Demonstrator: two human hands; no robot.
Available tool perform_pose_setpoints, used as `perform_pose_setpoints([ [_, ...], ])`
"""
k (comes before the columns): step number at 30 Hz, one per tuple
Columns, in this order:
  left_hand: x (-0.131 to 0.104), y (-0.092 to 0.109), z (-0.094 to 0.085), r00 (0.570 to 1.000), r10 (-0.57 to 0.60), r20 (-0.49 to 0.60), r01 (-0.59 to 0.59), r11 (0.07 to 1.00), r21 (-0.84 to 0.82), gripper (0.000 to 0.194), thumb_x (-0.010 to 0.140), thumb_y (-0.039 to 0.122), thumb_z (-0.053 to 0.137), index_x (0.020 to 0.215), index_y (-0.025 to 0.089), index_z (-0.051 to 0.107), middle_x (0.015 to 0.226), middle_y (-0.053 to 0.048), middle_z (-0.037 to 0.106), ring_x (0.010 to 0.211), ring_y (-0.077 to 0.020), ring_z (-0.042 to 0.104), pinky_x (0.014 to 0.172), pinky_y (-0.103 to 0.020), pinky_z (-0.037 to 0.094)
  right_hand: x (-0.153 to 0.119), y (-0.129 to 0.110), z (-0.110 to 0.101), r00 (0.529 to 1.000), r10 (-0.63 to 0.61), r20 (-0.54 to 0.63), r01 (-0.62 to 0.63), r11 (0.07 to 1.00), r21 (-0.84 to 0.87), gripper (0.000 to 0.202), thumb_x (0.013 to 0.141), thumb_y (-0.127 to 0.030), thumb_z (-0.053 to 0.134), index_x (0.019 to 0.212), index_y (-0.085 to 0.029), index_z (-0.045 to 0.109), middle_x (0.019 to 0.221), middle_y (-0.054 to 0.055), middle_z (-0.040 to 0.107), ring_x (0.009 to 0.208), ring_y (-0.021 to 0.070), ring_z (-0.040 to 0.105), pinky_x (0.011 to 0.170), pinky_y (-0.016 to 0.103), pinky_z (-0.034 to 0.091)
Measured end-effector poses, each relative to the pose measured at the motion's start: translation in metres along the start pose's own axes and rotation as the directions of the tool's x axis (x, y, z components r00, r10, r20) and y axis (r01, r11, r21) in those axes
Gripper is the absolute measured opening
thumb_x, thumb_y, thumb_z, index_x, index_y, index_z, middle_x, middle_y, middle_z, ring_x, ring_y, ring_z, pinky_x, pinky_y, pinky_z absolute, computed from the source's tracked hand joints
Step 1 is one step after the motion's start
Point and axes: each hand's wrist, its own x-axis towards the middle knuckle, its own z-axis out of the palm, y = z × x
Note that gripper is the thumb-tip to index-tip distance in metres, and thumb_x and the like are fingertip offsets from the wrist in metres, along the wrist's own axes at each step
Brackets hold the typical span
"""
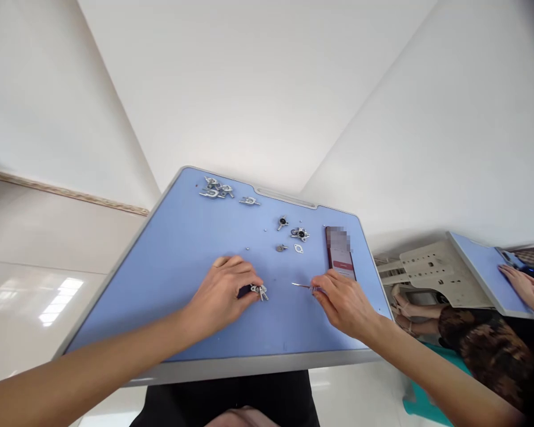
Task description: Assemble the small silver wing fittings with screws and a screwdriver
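Observation:
Between the thumb and fingers of my left hand point(226, 287) is a small silvery metal part point(260, 290) with short arms, held close to the blue desk top point(169, 284). My right hand point(345, 299) pinches a screwdriver point(301, 285) whose thin shaft points left toward that part, with a gap between them; its handle is mostly hidden by my fingers. Beyond my hands lie two metal parts with black round centres, one here point(283, 222) and a larger one point(301, 234). Nearer sit a small metal piece point(281, 248) and a flat oval plate with a hole point(298, 248).
Several metal parts point(212, 193) are heaped at the far left, with a forked one point(250, 201) beside them. A phone point(343, 264) lies by my right hand. Tiny bits dot the desk. At right, another person's hand point(523, 287) rests on a second desk point(476, 255).

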Motion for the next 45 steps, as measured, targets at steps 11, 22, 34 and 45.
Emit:
perform_pose_setpoints([
  [11, 0.002, 0.003, -0.003, 0.999, -0.032, 0.011, 0.032, 0.998, -0.046, 0.007, 0.083, 0.018, 0.071, 0.086, 0.025, 0.073, 0.084, 0.001, 0.070, 0.084, -0.0191, 0.057, 0.083, -0.037, 0.038, 0.048, -0.026, -0.031, 0.975, -0.212, 0.073, 0.222, 0.958, -0.183, 0.035, 0.091, -0.004, 0.036, 0.100, -0.020, 0.066, 0.071, 0.003, 0.057, 0.062, 0.0137, 0.046, 0.043, 0.029, 0.018],
  [22, 0.003, 0.005, -0.005, 0.995, -0.075, 0.059, 0.077, 0.996, -0.035, 0.004, 0.084, 0.020, 0.073, 0.086, 0.024, 0.073, 0.083, 0.003, 0.070, 0.085, -0.0180, 0.055, 0.083, -0.036, 0.036, 0.050, -0.030, -0.028, 0.962, -0.244, 0.123, 0.267, 0.936, -0.229, 0.030, 0.085, 0.002, 0.042, 0.097, -0.017, 0.063, 0.071, 0.002, 0.053, 0.065, 0.0137, 0.040, 0.046, 0.029, 0.014],
  [34, 0.004, 0.005, -0.006, 0.995, -0.078, 0.060, 0.079, 0.996, -0.027, 0.006, 0.083, 0.019, 0.072, 0.087, 0.023, 0.073, 0.082, 0.002, 0.070, 0.087, -0.0183, 0.056, 0.085, -0.037, 0.037, 0.055, -0.034, -0.033, 0.924, -0.289, 0.251, 0.364, 0.865, -0.345, 0.030, 0.072, 0.004, 0.049, 0.093, -0.016, 0.058, 0.071, 0.003, 0.053, 0.065, 0.0157, 0.042, 0.048, 0.029, 0.013],
  [45, 0.003, 0.005, -0.006, 0.997, -0.071, 0.038, 0.072, 0.997, -0.038, 0.007, 0.083, 0.018, 0.071, 0.087, 0.024, 0.073, 0.083, 0.001, 0.071, 0.086, -0.0185, 0.057, 0.085, -0.037, 0.038, 0.098, -0.079, -0.058, 0.766, 0.163, 0.622, 0.097, 0.927, -0.362, 0.019, 0.100, -0.029, 0.041, 0.103, -0.016, 0.054, 0.061, 0.000, 0.059, 0.047, 0.0147, 0.049, 0.044, 0.028, 0.020],
])
